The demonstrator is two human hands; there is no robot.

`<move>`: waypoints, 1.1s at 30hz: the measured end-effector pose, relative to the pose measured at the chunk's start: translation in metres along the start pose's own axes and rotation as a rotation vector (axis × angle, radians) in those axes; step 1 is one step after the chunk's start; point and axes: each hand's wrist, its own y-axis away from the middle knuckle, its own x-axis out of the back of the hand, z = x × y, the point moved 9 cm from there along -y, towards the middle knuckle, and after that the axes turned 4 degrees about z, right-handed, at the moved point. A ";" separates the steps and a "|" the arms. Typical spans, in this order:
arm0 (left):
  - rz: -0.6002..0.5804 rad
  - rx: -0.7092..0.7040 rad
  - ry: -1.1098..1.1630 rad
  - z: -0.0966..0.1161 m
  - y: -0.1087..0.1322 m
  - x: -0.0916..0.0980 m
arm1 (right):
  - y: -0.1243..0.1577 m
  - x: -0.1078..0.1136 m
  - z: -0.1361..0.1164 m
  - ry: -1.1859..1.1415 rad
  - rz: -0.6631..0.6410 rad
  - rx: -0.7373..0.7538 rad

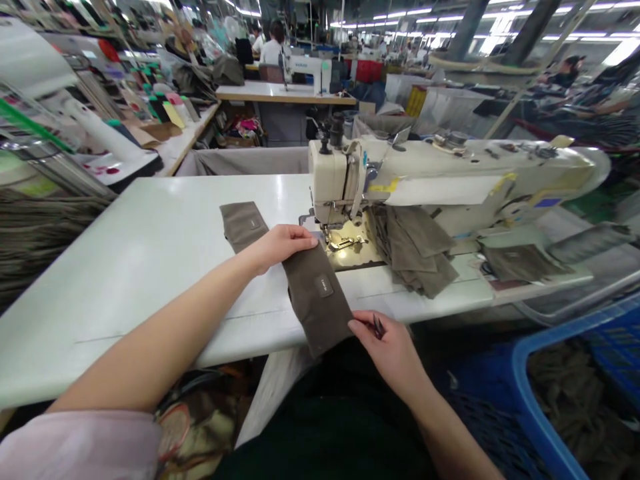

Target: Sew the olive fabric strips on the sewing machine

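A dark olive fabric strip with a small label lies slanted across the front of the white sewing table. My left hand pinches its upper edge close to the needle area of the sewing machine. Near the strip's lower right edge, my right hand grips the cloth between thumb and finger. Small dark thread snips are tucked in that same hand, their tips poking up. Beyond my left wrist, a further labelled fabric piece rests on the table; my hand hides whether the two are joined.
Olive fabric pieces are heaped right of the needle, under the machine arm. A blue basket holding cloth stands at the lower right. Stacked fabric sits at the left. Another machine and a seated person are farther back.
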 end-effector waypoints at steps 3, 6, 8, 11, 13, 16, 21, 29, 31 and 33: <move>-0.026 -0.035 -0.069 -0.004 -0.009 -0.005 | 0.003 0.001 0.001 -0.016 0.086 0.051; 0.012 -0.127 -0.261 -0.003 -0.021 -0.008 | 0.004 -0.001 -0.004 0.014 0.140 0.156; 0.064 -0.190 -0.412 0.000 -0.028 -0.009 | 0.005 -0.004 -0.010 0.061 0.124 0.236; 0.122 -0.255 -0.563 0.007 -0.034 -0.013 | 0.007 -0.008 -0.018 0.121 0.067 0.346; 0.139 -0.287 -0.619 0.012 -0.034 -0.016 | 0.009 -0.009 -0.025 0.145 0.030 0.457; 0.127 -0.303 -0.667 0.018 -0.034 -0.020 | 0.014 -0.010 -0.034 0.176 0.017 0.648; 0.169 -0.282 -0.697 0.017 -0.039 -0.018 | 0.015 -0.008 -0.037 0.284 0.086 0.772; 0.177 -0.263 -0.689 0.012 -0.045 -0.014 | 0.010 -0.017 -0.037 0.392 0.066 0.752; 0.175 -0.258 -0.688 0.012 -0.046 -0.013 | 0.010 -0.019 -0.037 0.404 0.057 0.748; 0.174 -0.254 -0.688 0.011 -0.046 -0.013 | 0.010 -0.021 -0.037 0.416 0.048 0.744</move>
